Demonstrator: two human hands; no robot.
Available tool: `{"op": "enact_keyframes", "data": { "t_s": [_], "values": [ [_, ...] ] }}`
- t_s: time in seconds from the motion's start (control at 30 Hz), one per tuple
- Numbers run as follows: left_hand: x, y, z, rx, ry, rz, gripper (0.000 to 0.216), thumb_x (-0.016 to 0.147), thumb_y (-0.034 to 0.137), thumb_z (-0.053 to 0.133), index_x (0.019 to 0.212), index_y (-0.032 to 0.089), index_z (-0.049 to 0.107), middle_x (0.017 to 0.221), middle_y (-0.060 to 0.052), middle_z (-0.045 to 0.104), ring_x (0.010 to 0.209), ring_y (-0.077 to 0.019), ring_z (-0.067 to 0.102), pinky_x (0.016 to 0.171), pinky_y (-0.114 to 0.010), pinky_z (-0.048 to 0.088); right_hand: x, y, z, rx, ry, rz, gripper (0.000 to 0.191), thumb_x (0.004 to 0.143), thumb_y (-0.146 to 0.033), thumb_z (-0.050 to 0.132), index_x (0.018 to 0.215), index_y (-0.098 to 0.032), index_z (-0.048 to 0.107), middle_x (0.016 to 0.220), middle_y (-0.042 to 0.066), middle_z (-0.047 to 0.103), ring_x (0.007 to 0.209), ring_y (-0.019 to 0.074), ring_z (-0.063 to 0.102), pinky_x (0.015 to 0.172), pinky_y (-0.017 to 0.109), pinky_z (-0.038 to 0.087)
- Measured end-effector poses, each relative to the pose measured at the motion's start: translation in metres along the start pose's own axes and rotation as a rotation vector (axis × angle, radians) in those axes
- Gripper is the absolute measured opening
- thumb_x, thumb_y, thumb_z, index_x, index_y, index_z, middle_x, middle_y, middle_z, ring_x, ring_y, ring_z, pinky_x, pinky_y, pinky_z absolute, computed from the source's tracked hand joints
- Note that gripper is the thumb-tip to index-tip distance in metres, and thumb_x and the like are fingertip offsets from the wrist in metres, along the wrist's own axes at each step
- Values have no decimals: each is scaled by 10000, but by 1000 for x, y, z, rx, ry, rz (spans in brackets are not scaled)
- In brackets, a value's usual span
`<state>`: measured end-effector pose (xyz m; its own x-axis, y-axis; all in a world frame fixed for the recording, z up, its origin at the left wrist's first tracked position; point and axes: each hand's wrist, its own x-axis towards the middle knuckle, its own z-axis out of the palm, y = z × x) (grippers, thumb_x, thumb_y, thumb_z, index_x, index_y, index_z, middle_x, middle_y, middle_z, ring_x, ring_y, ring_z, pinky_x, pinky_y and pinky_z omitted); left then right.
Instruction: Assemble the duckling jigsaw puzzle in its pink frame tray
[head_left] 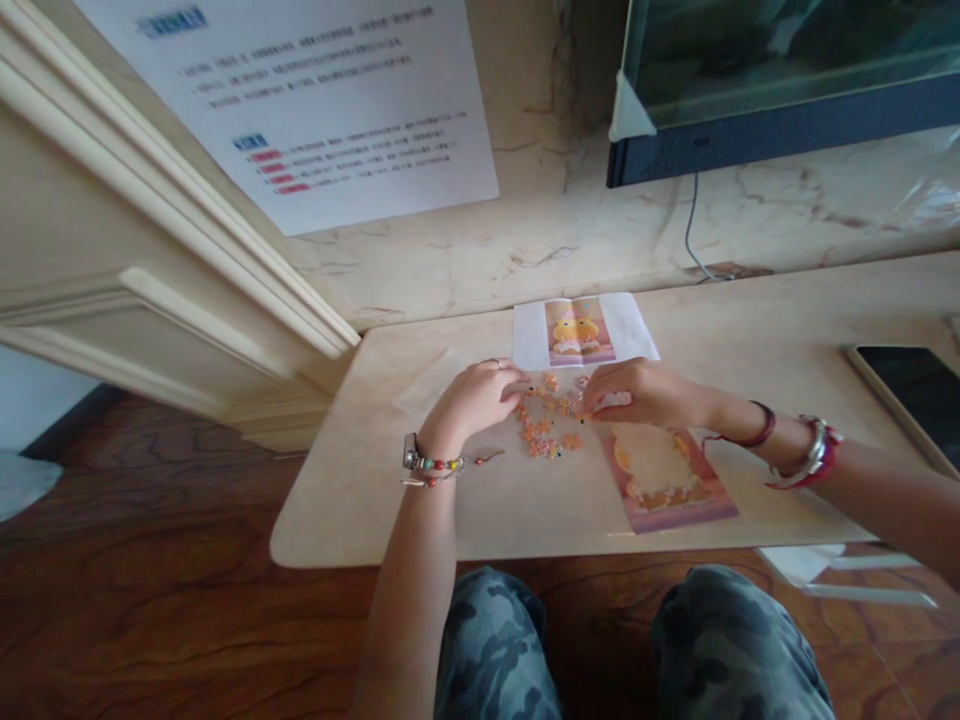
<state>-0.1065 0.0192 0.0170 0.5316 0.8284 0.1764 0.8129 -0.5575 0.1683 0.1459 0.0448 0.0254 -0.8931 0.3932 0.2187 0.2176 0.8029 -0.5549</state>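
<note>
A heap of small orange and pink pieces [549,420] lies on the low beige table [360,480]. My left hand [474,398] rests at the heap's left edge, fingers curled and pinched together at the pieces. My right hand [637,392] is at the heap's right edge, fingers bent down in a pinch; what either hand grips is too small to name. A pink picture board [664,475] with a yellow figure lies under my right wrist. A printed reference sheet [581,330] with the same yellow figure lies just beyond the heap.
A dark tablet [911,395] lies at the table's right edge. A fish tank [780,80] stands behind on a marble ledge, with a cable hanging down. A white printed notice [315,100] leans at the back left. My knees in camouflage trousers [495,650] are under the table.
</note>
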Motion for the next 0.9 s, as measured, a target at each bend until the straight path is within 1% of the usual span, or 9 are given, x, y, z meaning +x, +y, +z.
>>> {"op": "enact_keyframes", "data": {
  "t_s": [0.1, 0.2, 0.3, 0.4, 0.47, 0.6, 0.67, 0.77, 0.9],
  "values": [
    [-2, -3, 1, 6, -46, -31, 211, 778, 174, 508, 951, 194, 627, 948, -31, 635, 865, -156, 588, 810, -287, 462, 18, 1, 11, -14, -73, -93, 203, 834, -242, 478, 806, -126, 642, 828, 84, 645, 775, 141, 572, 706, 272, 444],
    [-1, -1, 2, -4, -63, -41, 209, 776, 169, 507, 941, 200, 631, 933, -30, 634, 844, -151, 590, 798, -272, 460, 24, 6, 13, -12, -127, -132, 207, 838, -235, 471, 812, -130, 647, 830, 86, 646, 789, 143, 573, 712, 274, 442],
    [-1, -1, 2, 17, -61, -47, 190, 788, 174, 497, 917, 202, 634, 909, -32, 632, 836, -155, 589, 785, -276, 461, 31, 14, 8, -65, -63, -56, 194, 829, -219, 477, 837, -134, 652, 840, 84, 648, 786, 146, 576, 731, 285, 439],
    [-3, -3, 2, 53, -52, -77, 179, 791, 170, 495, 910, 194, 627, 928, -39, 624, 848, -159, 589, 773, -276, 465, 51, 19, 8, -187, -3, 70, 182, 793, -215, 517, 874, -135, 659, 863, 95, 637, 784, 165, 576, 718, 300, 438],
    [-4, -5, 1, 70, -55, -96, 190, 777, 144, 500, 916, 189, 622, 943, -42, 621, 861, -160, 589, 781, -272, 464, 67, 20, 14, -270, -41, 138, 184, 747, -208, 564, 883, -135, 664, 892, 104, 624, 802, 180, 574, 718, 301, 434],
    [-4, -6, 2, 92, -73, -102, 212, 755, 106, 495, 907, 189, 618, 935, -38, 619, 848, -158, 591, 773, -267, 465, 87, 20, 25, -321, -149, 189, 119, 694, -149, 581, 770, -122, 669, 857, 107, 622, 795, 180, 572, 689, 260, 419],
    [-4, -5, 2, 96, -77, -98, 202, 759, 116, 494, 903, 187, 617, 938, -40, 618, 842, -160, 590, 765, -270, 466, 88, 21, 27, -314, -150, 203, 117, 693, -142, 572, 767, -122, 660, 827, 96, 630, 763, 170, 572, 654, 244, 409],
    [-3, -4, 1, 93, -72, -101, 185, 767, 136, 495, 899, 185, 616, 933, -40, 618, 839, -165, 589, 753, -274, 465, 84, 22, 26, -301, -146, 234, 143, 708, -143, 545, 811, -142, 646, 761, 50, 641, 682, 140, 563, 603, 224, 390],
    [-2, -3, 1, 83, -78, -95, 180, 774, 134, 487, 883, 186, 620, 903, -40, 621, 809, -157, 588, 727, -264, 463, 74, 21, 19, -177, -113, 274, 157, 715, -158, 532, 817, -152, 651, 738, 26, 648, 644, 116, 554, 569, 206, 379]
  ]
}}
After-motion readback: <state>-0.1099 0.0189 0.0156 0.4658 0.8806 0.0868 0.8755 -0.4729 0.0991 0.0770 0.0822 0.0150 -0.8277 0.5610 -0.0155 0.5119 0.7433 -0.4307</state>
